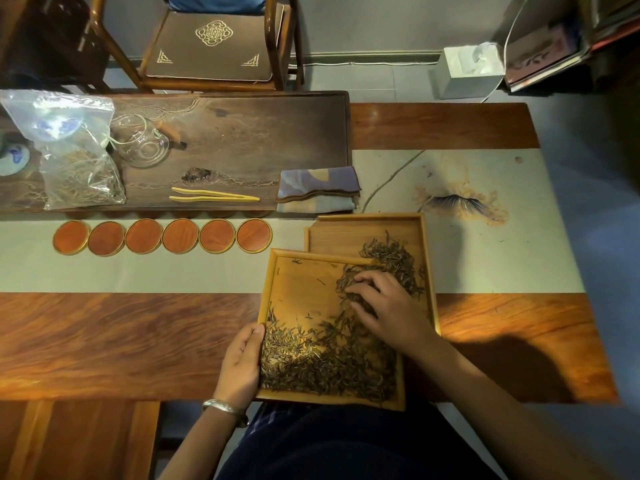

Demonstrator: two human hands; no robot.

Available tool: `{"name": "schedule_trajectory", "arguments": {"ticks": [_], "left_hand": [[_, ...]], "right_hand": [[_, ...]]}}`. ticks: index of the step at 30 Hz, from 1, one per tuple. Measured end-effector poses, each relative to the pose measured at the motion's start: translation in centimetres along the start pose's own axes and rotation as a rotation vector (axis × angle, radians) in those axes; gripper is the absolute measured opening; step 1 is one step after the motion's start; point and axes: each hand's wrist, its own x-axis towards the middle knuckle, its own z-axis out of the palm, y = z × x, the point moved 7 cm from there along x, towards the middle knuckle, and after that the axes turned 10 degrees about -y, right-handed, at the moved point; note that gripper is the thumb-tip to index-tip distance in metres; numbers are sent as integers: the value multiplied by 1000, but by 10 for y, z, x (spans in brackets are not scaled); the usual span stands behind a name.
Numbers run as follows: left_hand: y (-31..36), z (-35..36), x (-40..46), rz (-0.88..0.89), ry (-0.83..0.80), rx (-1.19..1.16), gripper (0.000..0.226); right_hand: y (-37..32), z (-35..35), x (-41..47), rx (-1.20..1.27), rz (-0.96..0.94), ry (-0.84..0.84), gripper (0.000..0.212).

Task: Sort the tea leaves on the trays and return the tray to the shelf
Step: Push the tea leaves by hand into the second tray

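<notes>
A person seated at the near edge of a long reddish-brown wooden table [121, 341] works over two shallow square light-wood trays. The near tray [298, 285] overhangs the table's near edge and overlaps the near left corner of the far tray [346, 237], which lies on a pale painted table runner [485, 258]. Dark, wiry loose tea leaves [322, 365] are heaped along the near tray's near side, with a second mass [394, 258] where the two trays meet.

The left hand [240, 362], a silver bangle [221, 406] at its wrist, grips the near tray's left rim, thumb over the edge. The right hand [384, 306] rests palm down on the leaves near the tray's right side, fingers curled into the pile; whether it pinches any leaves cannot be told. The two hands are apart, on opposite sides of the tray.

Six round orange-red wooden coasters [162, 236] with gilt rims sit in a row along the runner's far edge. Behind them, on a dark carved wooden tea board [259, 133], lie pale bamboo tongs [214, 196], a clear glass pitcher [143, 143] and a clear plastic bag of tea leaves [76, 161]. A folded blue-grey cloth [318, 187] sits at the board's near right corner. A wooden chair with a dark embroidered cushion [211, 46] stands beyond the table.
</notes>
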Motion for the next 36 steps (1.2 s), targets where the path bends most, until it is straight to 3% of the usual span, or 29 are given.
{"name": "schedule_trajectory", "arguments": {"ticks": [16,20,28,36], "left_hand": [[5,-5,-1,-11,43,-9,28],[3,-3,1,-19,31,4,26],[-1,2,6,-20,-9,4,26],[0,-2,2,-21,16,-13,27]], "right_hand": [[42,-27,8,40,141,83,21],[21,-29,10,-32,59,132,22],[-26,20,30,-136,-77,-154,44],[-4,14,12,-168,-43,-190,39]]}}
